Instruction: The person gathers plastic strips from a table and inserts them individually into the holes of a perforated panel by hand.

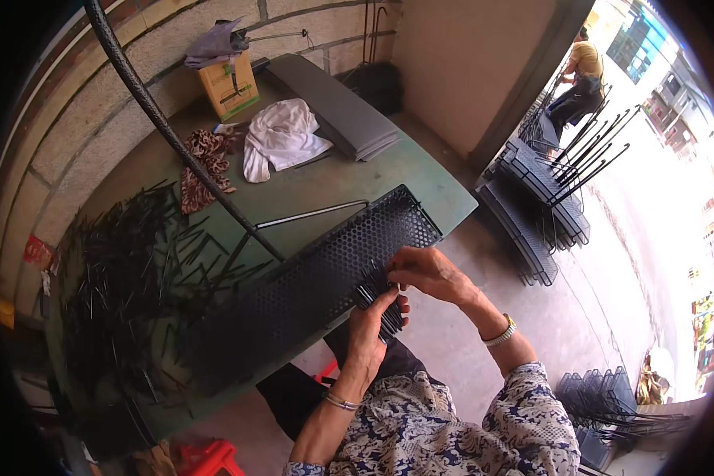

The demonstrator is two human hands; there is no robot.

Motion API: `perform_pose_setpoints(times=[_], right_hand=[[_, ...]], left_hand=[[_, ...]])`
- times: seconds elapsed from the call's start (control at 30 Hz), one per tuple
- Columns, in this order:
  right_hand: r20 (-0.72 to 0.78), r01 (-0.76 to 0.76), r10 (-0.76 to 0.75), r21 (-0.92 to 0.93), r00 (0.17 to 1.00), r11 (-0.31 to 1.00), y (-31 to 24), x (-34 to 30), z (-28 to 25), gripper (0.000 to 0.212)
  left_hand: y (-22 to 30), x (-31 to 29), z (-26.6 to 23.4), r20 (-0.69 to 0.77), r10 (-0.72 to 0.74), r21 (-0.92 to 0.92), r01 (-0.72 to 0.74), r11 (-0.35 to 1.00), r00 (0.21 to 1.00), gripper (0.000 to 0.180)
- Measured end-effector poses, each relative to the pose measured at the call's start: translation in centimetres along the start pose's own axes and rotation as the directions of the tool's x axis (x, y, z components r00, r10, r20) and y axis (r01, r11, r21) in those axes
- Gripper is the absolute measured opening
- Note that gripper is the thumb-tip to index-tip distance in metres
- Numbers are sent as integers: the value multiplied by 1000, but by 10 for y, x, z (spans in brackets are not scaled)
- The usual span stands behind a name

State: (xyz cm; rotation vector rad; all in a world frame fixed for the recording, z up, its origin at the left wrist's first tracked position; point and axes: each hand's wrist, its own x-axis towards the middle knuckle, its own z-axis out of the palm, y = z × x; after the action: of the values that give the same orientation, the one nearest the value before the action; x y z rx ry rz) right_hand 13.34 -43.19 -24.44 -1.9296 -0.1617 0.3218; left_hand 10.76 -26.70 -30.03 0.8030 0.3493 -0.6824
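My left hand (pixel 365 327) is closed round a bundle of short black rods (pixel 391 324), just over the table's near edge. Close above it, my right hand (pixel 436 274) has thumb and fingers pinched together at the bundle's upper end. A small white bit shows between the fingers, too small to name. Under and behind the bundle lies a long black perforated metal shelf (pixel 301 274), slanting across the table, with thin bent rods at its far side. A big loose heap of similar short black rods (pixel 119 278) covers the table's left part.
The green table (pixel 389 170) also bears a white cloth (pixel 282 139), a leopard-print cloth (pixel 205 166), stacked grey sheets (pixel 333 111) and a yellow box (pixel 228 86). A black hose (pixel 147 99) hangs across. Black racks (pixel 531 206) stand right; another person (pixel 583 75) sits outside. Red stool (pixel 206 458) below.
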Motion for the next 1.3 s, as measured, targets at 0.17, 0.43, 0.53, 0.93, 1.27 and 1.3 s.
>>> perform_pose_setpoints(times=[0.17, 0.43, 0.53, 0.93, 1.27, 1.3], right_hand=[[-26, -45, 46, 40, 999, 998, 0, -3, 0, 19], [-98, -8, 14, 66, 995, 998, 5, -5, 2, 20], [-117, -15, 32, 140, 993, 990, 5, -8, 4, 21], [-120, -63, 90, 213, 989, 975, 2, -16, 10, 19], [-192, 44, -6, 194, 981, 980, 12, -19, 13, 19], [-168, 13, 26, 231, 985, 973, 9, -20, 12, 21]], left_hand=[[0, -3, 4, -78, 14, 26, -12, 1000, 997, 22], [1, -3, 4, -111, 69, 105, -57, 993, 991, 21], [2, -3, 5, -114, 75, 127, -60, 990, 991, 22], [3, -6, 9, -62, 100, 142, -90, 986, 993, 23], [9, -9, 7, -31, 41, 146, -36, 989, 999, 23], [9, -9, 6, -31, 41, 146, -36, 989, 999, 23]])
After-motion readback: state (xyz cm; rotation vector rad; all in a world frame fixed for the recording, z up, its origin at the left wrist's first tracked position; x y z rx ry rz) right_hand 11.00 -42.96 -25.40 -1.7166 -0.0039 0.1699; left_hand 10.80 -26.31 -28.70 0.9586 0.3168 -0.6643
